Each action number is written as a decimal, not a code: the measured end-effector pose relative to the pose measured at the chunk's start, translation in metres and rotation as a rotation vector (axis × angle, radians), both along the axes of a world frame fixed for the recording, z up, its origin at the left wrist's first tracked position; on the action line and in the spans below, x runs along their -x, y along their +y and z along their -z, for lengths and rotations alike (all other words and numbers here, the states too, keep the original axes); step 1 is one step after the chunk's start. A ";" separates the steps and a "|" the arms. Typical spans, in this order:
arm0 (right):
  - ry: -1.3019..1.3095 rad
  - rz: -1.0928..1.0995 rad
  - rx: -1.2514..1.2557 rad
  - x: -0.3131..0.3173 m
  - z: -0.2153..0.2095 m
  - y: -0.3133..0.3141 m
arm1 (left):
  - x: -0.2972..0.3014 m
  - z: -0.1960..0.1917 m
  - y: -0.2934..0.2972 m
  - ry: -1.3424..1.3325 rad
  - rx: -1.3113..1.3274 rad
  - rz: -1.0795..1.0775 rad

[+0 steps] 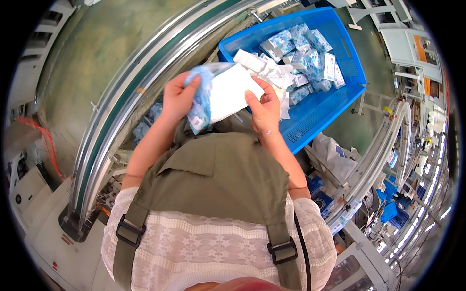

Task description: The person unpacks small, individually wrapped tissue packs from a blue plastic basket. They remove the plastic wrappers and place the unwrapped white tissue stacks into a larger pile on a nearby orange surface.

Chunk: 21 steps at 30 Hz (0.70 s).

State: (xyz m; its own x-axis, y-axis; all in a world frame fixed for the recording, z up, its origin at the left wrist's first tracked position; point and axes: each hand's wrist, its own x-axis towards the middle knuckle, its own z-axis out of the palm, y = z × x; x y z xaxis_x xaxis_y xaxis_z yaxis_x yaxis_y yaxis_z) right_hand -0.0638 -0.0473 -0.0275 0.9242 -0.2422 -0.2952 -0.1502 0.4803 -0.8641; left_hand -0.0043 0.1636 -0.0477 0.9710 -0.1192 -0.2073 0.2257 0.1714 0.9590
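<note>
Between my two hands is a white stack of folded tissues [232, 93], partly out of its blue printed plastic wrapper [200, 104]. My left hand [178, 96] pinches the crumpled wrapper at the stack's left side. On the right, my right hand [263, 106] grips the bare end of the stack, thumb on top and fingers beneath. Just beyond, a blue plastic crate [310, 130] holds several wrapped tissue packs [310, 53] in blue and white film. Loose white tissues [276, 75] lie at its near left side, partly behind my right hand.
A curved conveyor rail [124, 80] with a green belt runs along the left. More blue wrappers or packs [145, 127] lie low beside my left forearm. A white bag [332, 153] and another curved rail [371, 160] are on the right. Orange-red tubing [47, 143] hangs at far left.
</note>
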 end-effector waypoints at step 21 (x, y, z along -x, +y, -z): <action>0.854 -0.999 0.883 -0.018 0.265 -0.207 | 0.141 0.187 0.233 0.945 -0.218 -0.059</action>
State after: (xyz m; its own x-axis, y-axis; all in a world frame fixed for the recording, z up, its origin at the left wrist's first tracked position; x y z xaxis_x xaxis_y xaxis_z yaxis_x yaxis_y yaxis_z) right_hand -0.0454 -0.2548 -0.2930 0.4522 -0.0328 -0.8913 -0.6528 -0.6931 -0.3057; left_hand -0.1448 0.3962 -0.2349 0.3960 0.0581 -0.9164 0.9159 0.0468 0.3988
